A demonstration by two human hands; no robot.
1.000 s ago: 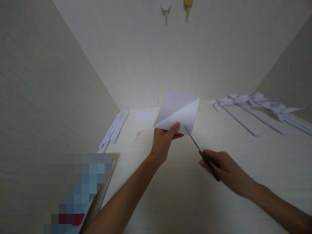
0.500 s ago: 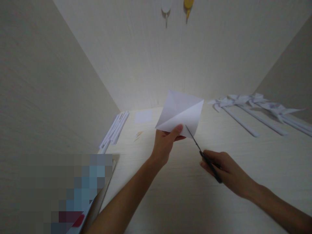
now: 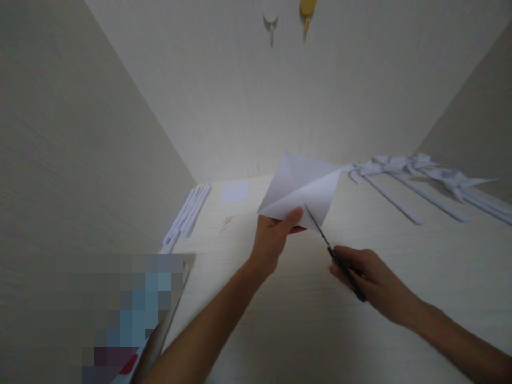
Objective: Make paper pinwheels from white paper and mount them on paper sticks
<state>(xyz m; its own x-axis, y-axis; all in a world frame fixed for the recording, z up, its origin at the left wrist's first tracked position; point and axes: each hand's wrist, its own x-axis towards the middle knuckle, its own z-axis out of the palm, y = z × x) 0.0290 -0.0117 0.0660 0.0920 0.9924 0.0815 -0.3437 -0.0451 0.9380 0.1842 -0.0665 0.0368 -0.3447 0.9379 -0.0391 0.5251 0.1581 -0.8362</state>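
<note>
Hands: left hand [image 3: 276,234] pinches creased white paper [image 3: 302,186]; right hand [image 3: 370,280] grips scissors [image 3: 334,253] cutting its edge.

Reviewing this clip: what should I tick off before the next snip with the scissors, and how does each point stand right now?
1. Sheet held firm: the left hand pinches the creased paper sheet at its lower corner, off the desk. Ok.
2. Scissors gripped: the right hand wraps the dark handles of the scissors. Ok.
3. Blades astride the sheet: the tip meets the lower edge, but the blades are too thin to tell whether they are open. Cannot tell.
4. Blade clear of the holding fingers: they sit right beside the tip. Not ok.
5. Room to the right: the paper pinwheels lie apart from both hands. Ok.
</note>
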